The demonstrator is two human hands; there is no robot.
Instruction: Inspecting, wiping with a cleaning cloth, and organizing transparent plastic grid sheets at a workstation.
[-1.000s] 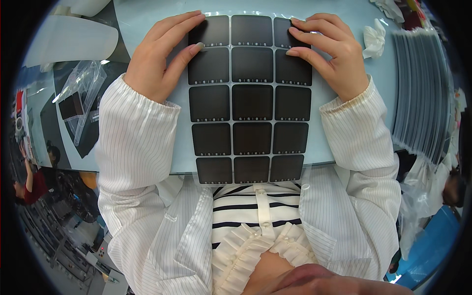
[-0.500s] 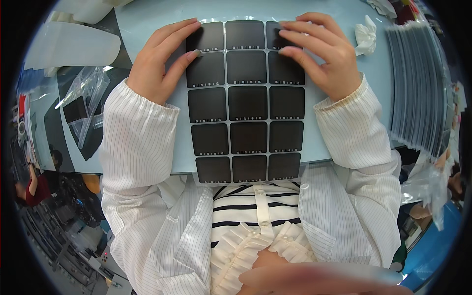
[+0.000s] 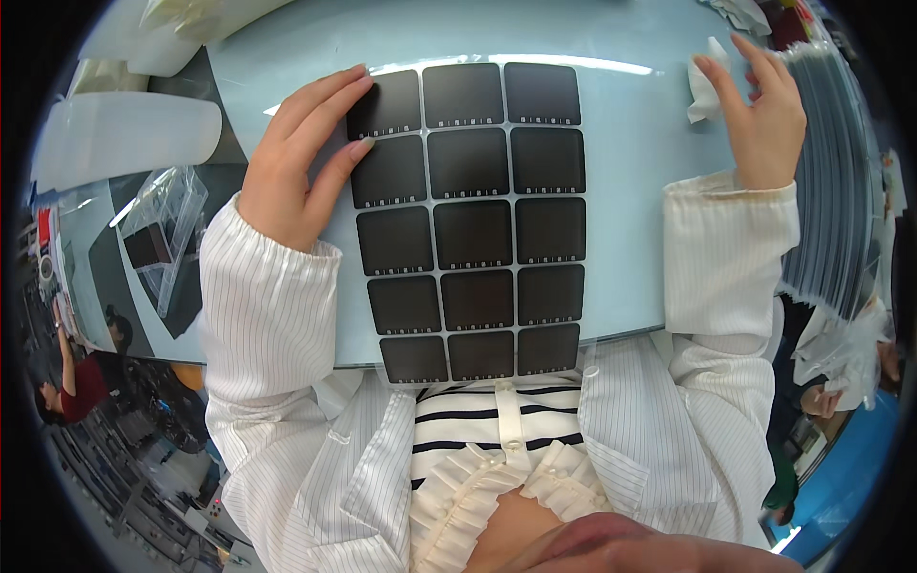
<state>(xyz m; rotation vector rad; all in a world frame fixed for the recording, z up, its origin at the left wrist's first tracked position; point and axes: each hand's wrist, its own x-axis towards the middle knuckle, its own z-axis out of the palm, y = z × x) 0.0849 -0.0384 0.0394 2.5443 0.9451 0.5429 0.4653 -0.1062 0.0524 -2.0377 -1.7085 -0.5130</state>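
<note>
A long sheet of dark, rounded rectangular panels, set in three columns on a clear backing, lies before me. Its near end reaches past the table edge against my clothes. My left hand rests its fingertips and thumb, spread apart, on the sheet's far left corner. Up at the right, my right hand is off the sheet, thumb and fingers apart. Beside its thumb stands a crumpled white cloth or tissue; whether the thumb touches it I cannot tell.
At the right stands a tall stack of thin grey sheets. A translucent white plastic container and a clear plastic bag lie at the left on the pale blue tabletop. People are at work beyond both sides.
My right hand has left the sheet's far right corner and moved right to the white cloth. My left hand stays at the far left corner. The whole view has shifted slightly.
</note>
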